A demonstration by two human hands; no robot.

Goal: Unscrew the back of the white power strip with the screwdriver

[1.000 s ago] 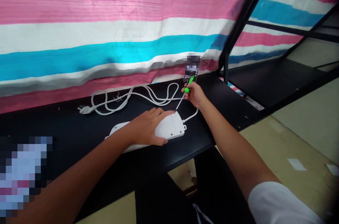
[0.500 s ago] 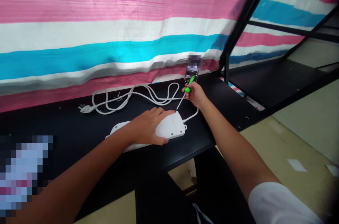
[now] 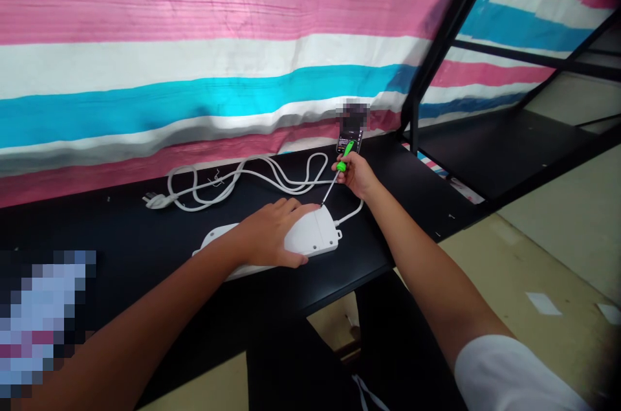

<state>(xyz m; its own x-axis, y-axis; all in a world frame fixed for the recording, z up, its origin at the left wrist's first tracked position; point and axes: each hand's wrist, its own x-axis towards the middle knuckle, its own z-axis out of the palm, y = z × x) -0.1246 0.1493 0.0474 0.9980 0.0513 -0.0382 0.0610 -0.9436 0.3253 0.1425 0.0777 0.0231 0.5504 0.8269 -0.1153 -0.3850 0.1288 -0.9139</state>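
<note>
A white power strip (image 3: 308, 233) lies underside up on the black tabletop, with screw holes showing near its ends. My left hand (image 3: 269, 230) grips it across the middle, thumb along the near edge and fingers over the far side. Between the fingers of my right hand (image 3: 359, 178) is a screwdriver (image 3: 346, 153) with a green handle, held at a slant. Its thin metal shaft points down and the tip meets the far right corner of the strip, close to my left index finger. Whether a screw sits under the tip is hidden.
The strip's white cord (image 3: 286, 186) loops behind it, its plug (image 3: 156, 201) to the left. A phone (image 3: 350, 129) leans against the striped sheet (image 3: 218, 100). A pixelated object (image 3: 43, 314) lies at the lower left. Black frame bars (image 3: 414, 113) rise at the right.
The screwdriver's handle has shifted slightly left, and the fingers of my right hand have moved a little on it. My left hand and the power strip stay in place.
</note>
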